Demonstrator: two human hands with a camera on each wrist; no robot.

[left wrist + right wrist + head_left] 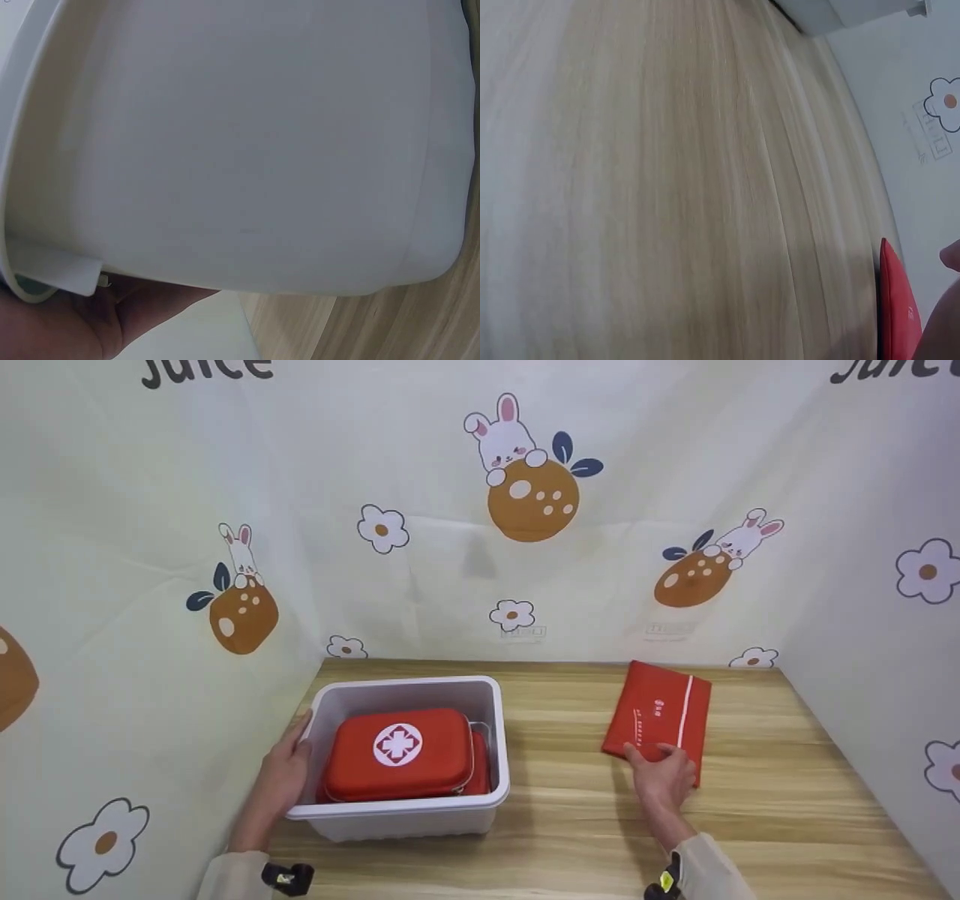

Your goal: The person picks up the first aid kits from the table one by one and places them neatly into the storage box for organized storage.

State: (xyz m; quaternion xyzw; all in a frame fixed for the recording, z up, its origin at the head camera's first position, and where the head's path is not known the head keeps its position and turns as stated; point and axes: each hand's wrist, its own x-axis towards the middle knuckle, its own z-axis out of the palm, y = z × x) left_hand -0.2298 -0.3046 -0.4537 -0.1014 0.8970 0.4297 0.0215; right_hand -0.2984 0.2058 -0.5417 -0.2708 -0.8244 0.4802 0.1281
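Observation:
A light grey plastic bin [405, 819] stands at the left of the table. My left hand [283, 769] holds its left side at the rim; in the left wrist view the bin wall [255, 150] hides most of the fingers. Inside the bin lies a red first aid case [352, 757] with a white cross emblem, and another red item [480, 765] shows beside it. To the right, a flat red pouch [652, 705] with a white stripe lies on the table. My right hand [661, 778] is over its near edge, thumb and forefinger apart, nothing gripped.
The table [559, 810] has a wood-grain top. Pale curtains [420, 585] printed with rabbits, oranges and flowers enclose it at the back and both sides. Table surface separates the bin from the red pouch.

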